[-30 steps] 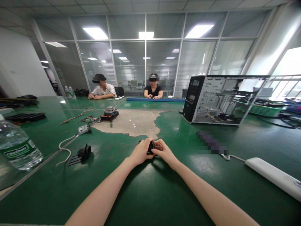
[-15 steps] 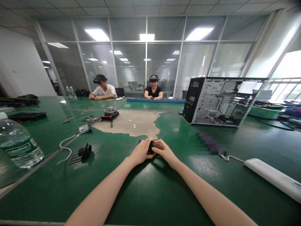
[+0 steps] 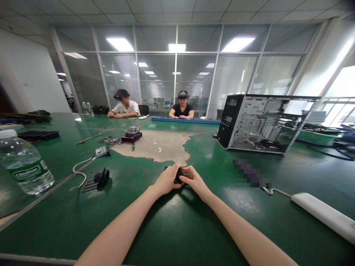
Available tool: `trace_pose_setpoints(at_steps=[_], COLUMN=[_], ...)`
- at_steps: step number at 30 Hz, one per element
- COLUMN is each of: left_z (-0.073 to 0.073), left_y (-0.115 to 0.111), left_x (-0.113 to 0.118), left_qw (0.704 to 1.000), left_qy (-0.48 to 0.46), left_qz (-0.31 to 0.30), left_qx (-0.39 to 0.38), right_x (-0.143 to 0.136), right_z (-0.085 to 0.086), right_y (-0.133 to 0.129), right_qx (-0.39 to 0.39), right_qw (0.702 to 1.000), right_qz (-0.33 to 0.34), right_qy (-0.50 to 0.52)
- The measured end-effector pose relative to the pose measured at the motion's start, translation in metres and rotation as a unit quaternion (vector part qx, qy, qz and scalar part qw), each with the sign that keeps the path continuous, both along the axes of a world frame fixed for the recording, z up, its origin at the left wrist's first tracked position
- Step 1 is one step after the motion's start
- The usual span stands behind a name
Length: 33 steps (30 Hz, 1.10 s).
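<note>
Glossy green surface (image 3: 177, 229) w/ worn beige patch (image 3: 172, 146), ragged-edged, ctr toward far edge; pale sheen (image 3: 242, 197) R of ctr. Past far edge: glass wall (image 3: 83, 81) in pale frames, horiz. blinds (image 3: 194, 77) in lower panes. Blk chair (image 3: 143, 110) at far edge, L of ctr. Plain white wall (image 3: 27, 81) off far L corner, dark gap (image 3: 62, 79) btwn it & glass. Ceiling (image 3: 177, 11) grey, tiled. Rect. lights (image 3: 120, 44) show v. bright in upper panes. Off far R corner: window (image 3: 344, 81), strong daylight, railing (image 3: 340, 98) across lower part.
</note>
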State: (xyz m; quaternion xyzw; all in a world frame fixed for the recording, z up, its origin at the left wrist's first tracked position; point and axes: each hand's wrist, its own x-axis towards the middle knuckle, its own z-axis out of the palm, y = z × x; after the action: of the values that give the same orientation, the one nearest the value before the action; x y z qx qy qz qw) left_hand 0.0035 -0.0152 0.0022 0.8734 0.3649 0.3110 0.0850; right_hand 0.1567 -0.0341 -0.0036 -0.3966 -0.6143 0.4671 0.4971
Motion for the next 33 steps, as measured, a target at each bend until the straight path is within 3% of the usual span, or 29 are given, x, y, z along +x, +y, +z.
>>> trace_pose_setpoints(at_steps=[10,15,24,33], left_z=[0.000,0.000,-0.003,-0.004], left_y=[0.001,0.001,0.004,0.005], left_x=[0.001,0.000,0.000,-0.001], left_qw=[1.000,1.000,1.000,1.000], left_qy=[-0.007,-0.007,-0.006,0.008], left_qz=[-0.006,0.003,-0.006,-0.003], left_qx=[-0.003,-0.006,-0.007,0.003], right_x=[-0.002,0.002,-0.002,0.002], right_z=[-0.003,0.001,-0.006,-0.001], right_y=[0.005,0.001,0.007,0.001], right_qx=[-0.016,-0.016,-0.020,0.000], right_qw=[0.999,1.000,0.999,1.000], right_qz=[-0.040,0.010,-0.036,0.002], right_qy=[-0.003,0.005,0.004,0.007])
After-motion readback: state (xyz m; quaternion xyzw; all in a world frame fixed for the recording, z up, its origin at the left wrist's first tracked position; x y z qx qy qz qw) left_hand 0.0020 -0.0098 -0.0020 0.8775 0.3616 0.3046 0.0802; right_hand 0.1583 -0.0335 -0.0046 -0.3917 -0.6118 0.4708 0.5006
